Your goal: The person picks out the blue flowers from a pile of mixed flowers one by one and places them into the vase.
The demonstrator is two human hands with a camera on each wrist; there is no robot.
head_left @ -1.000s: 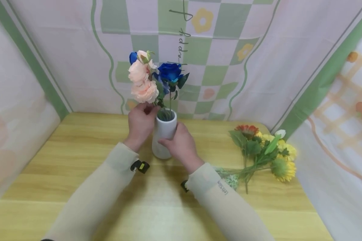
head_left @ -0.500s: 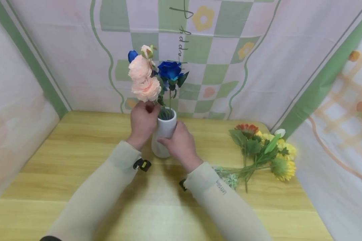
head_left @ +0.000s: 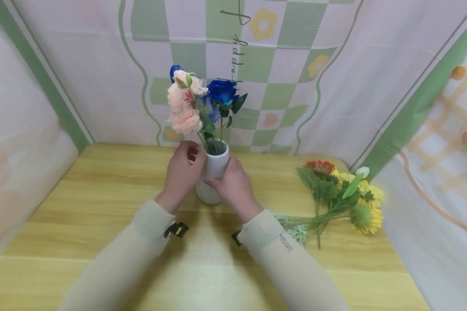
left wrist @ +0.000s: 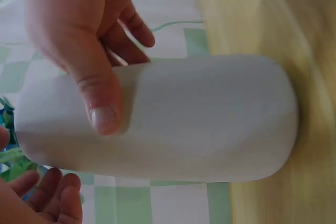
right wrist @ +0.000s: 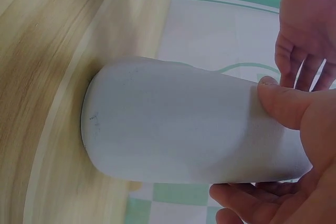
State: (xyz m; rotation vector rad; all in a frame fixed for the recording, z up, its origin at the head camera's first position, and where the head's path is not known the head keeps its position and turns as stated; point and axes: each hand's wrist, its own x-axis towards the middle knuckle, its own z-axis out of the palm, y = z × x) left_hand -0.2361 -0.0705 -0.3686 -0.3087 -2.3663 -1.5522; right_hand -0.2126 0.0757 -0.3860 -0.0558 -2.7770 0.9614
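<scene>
A white vase (head_left: pixel 215 166) stands upright on the wooden table. My right hand (head_left: pixel 235 183) grips its upper right side, the thumb lying across the front; the right wrist view shows this hand (right wrist: pixel 320 145) wrapped round the vase (right wrist: pixel 173 124). Pale pink flowers (head_left: pixel 184 119) lean left out of the mouth, beside a blue rose (head_left: pixel 222 91) and a blue bud (head_left: pixel 175 71). My left hand (head_left: pixel 183 170) is just left of the rim, below the pink blooms. In the right wrist view the left hand's fingers (right wrist: pixel 310 69) hang relaxed, with nothing visible in them.
Several loose flowers lie at the table's right: an orange-red bloom (head_left: pixel 320 167), yellow flowers (head_left: pixel 366 218), a white bud (head_left: pixel 362 172) and pale green sprigs (head_left: pixel 297 233). A patterned cloth (head_left: pixel 274 65) hangs directly behind the table.
My left hand has let go of the pink flowers' stem and moved slightly down. The pink blooms have turned, their bud tipping forward. My right hand keeps its grip on the vase.
</scene>
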